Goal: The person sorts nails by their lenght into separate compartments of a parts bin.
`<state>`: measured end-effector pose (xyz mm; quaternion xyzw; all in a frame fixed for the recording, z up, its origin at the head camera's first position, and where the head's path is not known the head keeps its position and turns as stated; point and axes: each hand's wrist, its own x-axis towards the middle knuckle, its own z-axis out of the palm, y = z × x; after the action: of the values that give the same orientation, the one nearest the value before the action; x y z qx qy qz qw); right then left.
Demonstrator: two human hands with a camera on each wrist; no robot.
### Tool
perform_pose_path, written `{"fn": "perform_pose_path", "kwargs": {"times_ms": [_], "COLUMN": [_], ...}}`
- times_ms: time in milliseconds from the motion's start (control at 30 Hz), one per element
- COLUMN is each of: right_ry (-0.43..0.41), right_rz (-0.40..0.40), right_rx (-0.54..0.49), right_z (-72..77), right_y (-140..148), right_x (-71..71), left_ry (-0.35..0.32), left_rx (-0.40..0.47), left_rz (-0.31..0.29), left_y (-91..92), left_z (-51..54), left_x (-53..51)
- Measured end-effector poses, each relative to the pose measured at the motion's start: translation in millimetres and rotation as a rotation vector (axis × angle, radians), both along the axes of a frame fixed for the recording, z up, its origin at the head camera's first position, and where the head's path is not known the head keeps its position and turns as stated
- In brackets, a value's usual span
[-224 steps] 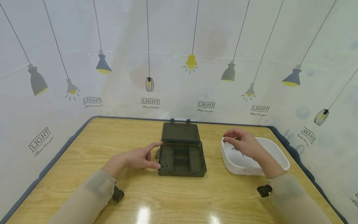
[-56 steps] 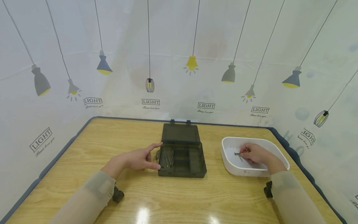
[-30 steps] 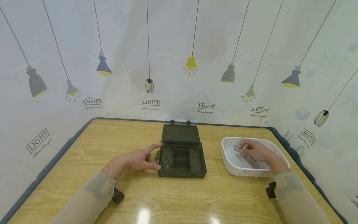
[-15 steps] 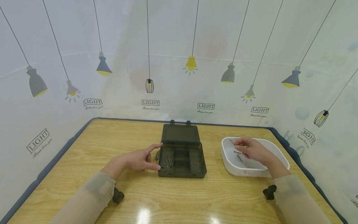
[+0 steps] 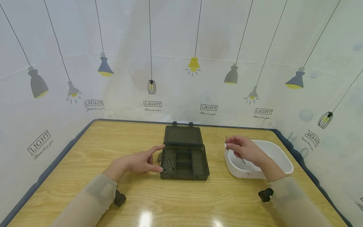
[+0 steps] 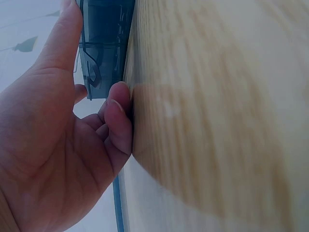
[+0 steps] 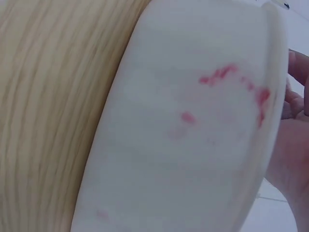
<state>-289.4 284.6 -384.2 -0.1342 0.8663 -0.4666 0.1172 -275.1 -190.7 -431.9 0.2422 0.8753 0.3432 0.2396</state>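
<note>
My right hand (image 5: 245,149) pinches a thin metal screw (image 5: 226,139) between thumb and forefinger, over the left rim of a white basin (image 5: 241,172). Part of another screw (image 5: 243,161) shows in the basin beneath the hand, which hides much of the inside. In the left compartment of a dark translucent organizer box (image 5: 199,160) lie several screws (image 5: 169,163); its lid (image 5: 182,134) is folded back. My left hand (image 5: 140,161) touches the box's left side with straight forefinger and thumb. The left wrist view shows the other fingers (image 6: 119,121) bent beside the table.
The wooden table (image 5: 181,198) ends at a dark-blue edge, with a lamp-printed curtain (image 5: 175,91) behind it. Bare table lies between the box and basin. Red marks (image 7: 224,72) show on the basin's outer wall in the right wrist view.
My right hand has risen from inside the basin and moved left to its rim with a screw. Over the longer span, more screws lie in the box. The left hand stays put.
</note>
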Motion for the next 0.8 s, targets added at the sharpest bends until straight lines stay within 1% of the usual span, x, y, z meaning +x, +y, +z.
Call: {"fn": "perform_pose_path", "kwargs": {"times_ms": [133,333,467,800], "right_ry": [0.015,0.006,0.003,-0.015], "right_rz": [0.031,0.056,0.076,0.100], "right_rx": [-0.032,-0.085,-0.100,-0.142], "right_z": [1.0,5.7,8.3,7.2], "right_y": [-11,-31,-44,-75], "right_x": [0.8,2.7,4.3,3.5], "left_ry": [0.002,0.002,0.004,0.007], "left_rx": [-0.006,0.006,0.002,-0.010], "left_rz": [-0.001,-0.008,-0.005,-0.007], "left_y": [0.2,0.5,0.3,0.8], "left_z": [0.4,2.6,2.9,2.9], "left_x": [0.4,2.0,2.2,1.9]}}
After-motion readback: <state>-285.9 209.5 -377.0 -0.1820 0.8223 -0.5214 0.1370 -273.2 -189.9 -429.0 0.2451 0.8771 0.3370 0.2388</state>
